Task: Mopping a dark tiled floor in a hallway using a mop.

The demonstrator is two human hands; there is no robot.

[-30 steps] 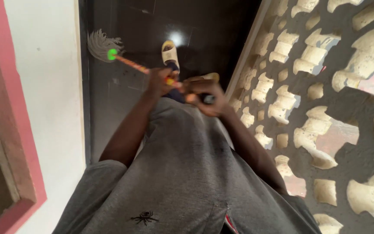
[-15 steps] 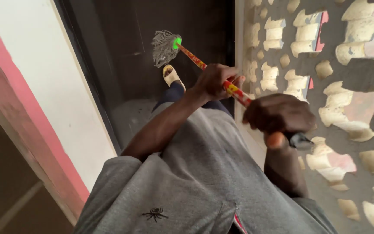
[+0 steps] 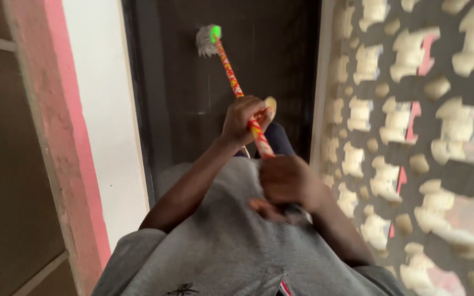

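I hold a mop with both hands. Its red and yellow patterned handle runs from my chest out to a green collar and a grey string mop head resting on the dark floor far ahead. My left hand grips the handle partway down. My right hand is closed around the handle's upper end, close against my grey shirt. A pale sandal on my foot shows just behind my left hand.
A white wall with a pink-framed doorway stands at the left. A patterned screen wall of grey blocks with pale openings runs along the right. The dark floor strip between them is narrow.
The mop head has slid farther away along the floor as both arms pushed the handle forward. My right hand has moved in toward my chest, and the view has swung left.
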